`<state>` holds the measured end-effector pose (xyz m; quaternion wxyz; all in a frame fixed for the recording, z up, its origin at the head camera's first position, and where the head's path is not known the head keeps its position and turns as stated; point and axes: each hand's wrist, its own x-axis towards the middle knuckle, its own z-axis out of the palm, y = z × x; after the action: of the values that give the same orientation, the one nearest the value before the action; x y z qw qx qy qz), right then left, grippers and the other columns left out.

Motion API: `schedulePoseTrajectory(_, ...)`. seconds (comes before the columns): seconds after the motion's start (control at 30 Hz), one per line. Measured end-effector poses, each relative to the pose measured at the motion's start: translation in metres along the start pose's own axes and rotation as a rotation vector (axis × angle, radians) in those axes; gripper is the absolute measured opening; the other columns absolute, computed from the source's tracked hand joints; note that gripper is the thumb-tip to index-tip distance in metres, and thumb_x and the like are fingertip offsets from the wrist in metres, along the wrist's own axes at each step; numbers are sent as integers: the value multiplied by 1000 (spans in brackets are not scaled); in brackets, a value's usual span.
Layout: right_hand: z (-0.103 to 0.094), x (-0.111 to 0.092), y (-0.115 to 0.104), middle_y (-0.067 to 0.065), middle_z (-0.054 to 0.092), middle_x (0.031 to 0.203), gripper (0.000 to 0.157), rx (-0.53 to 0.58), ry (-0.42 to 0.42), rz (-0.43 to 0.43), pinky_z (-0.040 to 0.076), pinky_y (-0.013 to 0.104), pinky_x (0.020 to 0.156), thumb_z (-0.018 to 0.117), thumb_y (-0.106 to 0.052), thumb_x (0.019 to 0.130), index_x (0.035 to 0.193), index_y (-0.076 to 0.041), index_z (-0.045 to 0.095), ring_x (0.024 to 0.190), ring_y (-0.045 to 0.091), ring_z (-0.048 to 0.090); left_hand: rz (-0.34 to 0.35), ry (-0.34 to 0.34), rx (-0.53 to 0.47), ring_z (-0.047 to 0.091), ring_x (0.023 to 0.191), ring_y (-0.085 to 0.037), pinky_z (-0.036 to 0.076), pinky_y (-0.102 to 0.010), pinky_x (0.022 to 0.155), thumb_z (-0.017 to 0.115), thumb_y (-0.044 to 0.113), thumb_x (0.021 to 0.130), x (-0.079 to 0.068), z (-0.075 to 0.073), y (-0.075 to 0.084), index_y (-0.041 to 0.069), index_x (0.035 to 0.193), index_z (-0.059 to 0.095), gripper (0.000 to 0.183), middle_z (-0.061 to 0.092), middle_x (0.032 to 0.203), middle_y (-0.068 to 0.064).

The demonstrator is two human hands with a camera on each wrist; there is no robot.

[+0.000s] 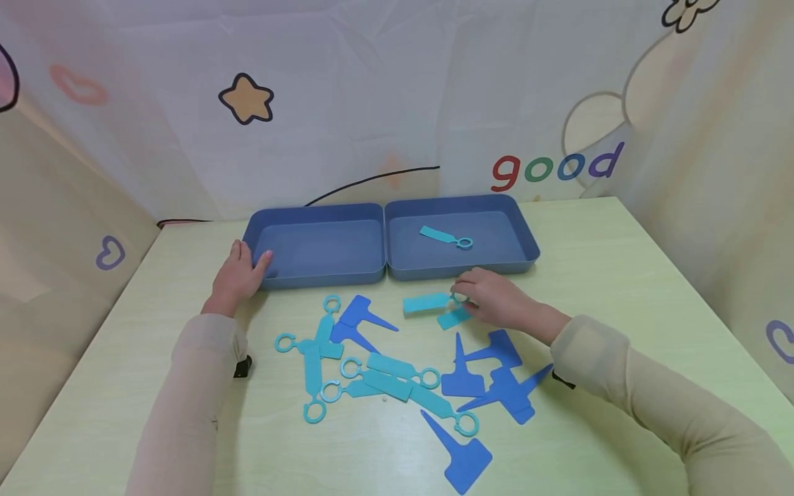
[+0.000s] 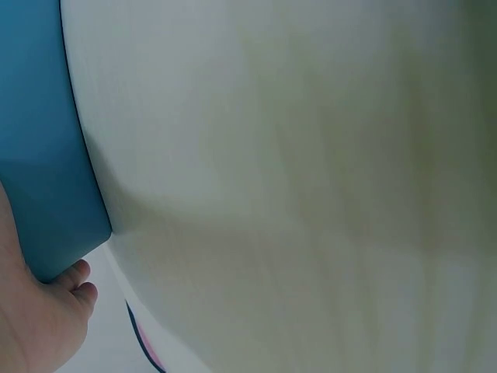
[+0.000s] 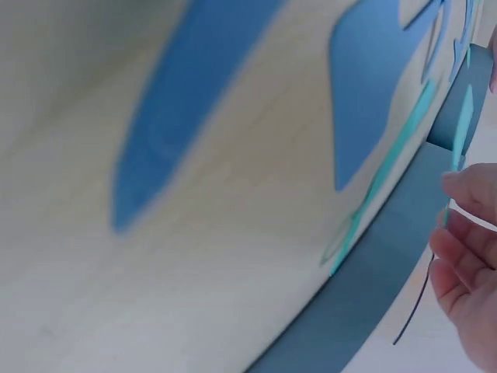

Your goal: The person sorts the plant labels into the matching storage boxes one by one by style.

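My left hand (image 1: 238,275) grips the left end of the left blue-grey tray (image 1: 319,281), thumb over the rim; in the left wrist view its fingers (image 2: 74,284) bend round the tray's corner. Just in front of the right tray (image 1: 462,267), my right hand (image 1: 496,297) pinches a teal ring-ended plant tag (image 1: 426,303) near its ring, raised off the table. The right wrist view shows this tag (image 3: 463,120) between thumb and fingers. Another teal tag (image 1: 454,318) lies beneath that hand, its ring end hidden. One teal tag (image 1: 438,234) is inside the right tray.
Several teal ring tags (image 1: 313,372) lie overlapping at the left and middle of the table (image 1: 298,455). Blue T-shaped plant labels (image 1: 468,465) are scattered among them and to the right. A printed curtain (image 1: 372,103) hangs behind the trays.
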<state>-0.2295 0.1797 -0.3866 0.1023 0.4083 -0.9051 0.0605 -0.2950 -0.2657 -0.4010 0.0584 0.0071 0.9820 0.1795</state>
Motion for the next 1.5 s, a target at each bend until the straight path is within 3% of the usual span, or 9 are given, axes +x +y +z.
schedulePoseTrajectory(0.33, -7, 6, 7, 10, 65, 90, 15, -136, 322, -164, 50, 34, 72, 72, -2, 67, 82, -2, 68, 83, 25, 58, 3, 11, 0, 3, 131, -45, 11, -52, 106, 7, 63, 87, 1, 1, -1, -13, 135, -7, 91, -10, 143, -30)
schedulePoseTrajectory(0.6, -7, 15, 23, 14, 65, 90, 16, -197, 425, -178, 51, 35, 72, 74, 0, 65, 78, 0, 66, 82, 27, 59, 0, 10, 3, 4, 131, -46, 12, -53, 106, 7, 62, 87, 0, 1, 0, -13, 136, -7, 91, -8, 143, -30)
schedulePoseTrajectory(0.8, -10, 22, 35, 16, 64, 90, 15, -184, 420, -103, 51, 32, 71, 74, 1, 66, 79, 3, 68, 82, 27, 58, 3, 12, 4, 3, 131, -45, 13, -53, 106, 8, 61, 88, 1, 1, 0, -13, 135, -7, 89, -9, 143, -30)
schedulePoseTrajectory(1.23, -5, 36, 62, 15, 66, 97, 17, -177, 256, 138, 49, 35, 81, 70, -1, 72, 88, 4, 68, 92, 28, 58, -5, 17, 5, 3, 131, -46, 12, -53, 106, 7, 62, 87, 1, 1, -1, -13, 136, -7, 90, -9, 143, -30)
schedulePoseTrajectory(1.5, 6, 47, 72, 15, 65, 95, 14, -131, 179, 272, 47, 38, 83, 60, 1, 78, 90, 3, 67, 91, 30, 57, -5, 16, -5, 3, 131, -46, 11, -53, 106, 7, 62, 87, 1, 2, -1, -13, 136, -7, 91, -9, 143, -30)
